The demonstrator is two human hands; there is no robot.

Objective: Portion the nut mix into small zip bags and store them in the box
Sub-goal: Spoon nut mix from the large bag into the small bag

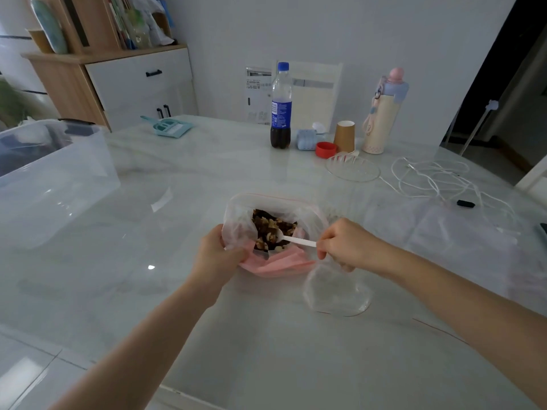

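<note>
The clear box (50, 176) waits far left on the desk (207, 321), the left hand (219, 255) grips the big nut bag (266, 220) open so the right hand (346, 244), fingers pinching a spoon (296, 240), can scoop beside a small zip bag (337, 288).

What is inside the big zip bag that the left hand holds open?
Inside the big zip bag lies a nut mix, with the bowl of a white spoon dipped in. The bag's cloudy folds hide how deep the mix goes.

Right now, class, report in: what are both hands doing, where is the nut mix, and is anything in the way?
Left hand grips big bag rim. Right hand pinches white spoon, bowl in nut mix, small zip bag dangling beneath. Box left, path unobstructed.
</note>
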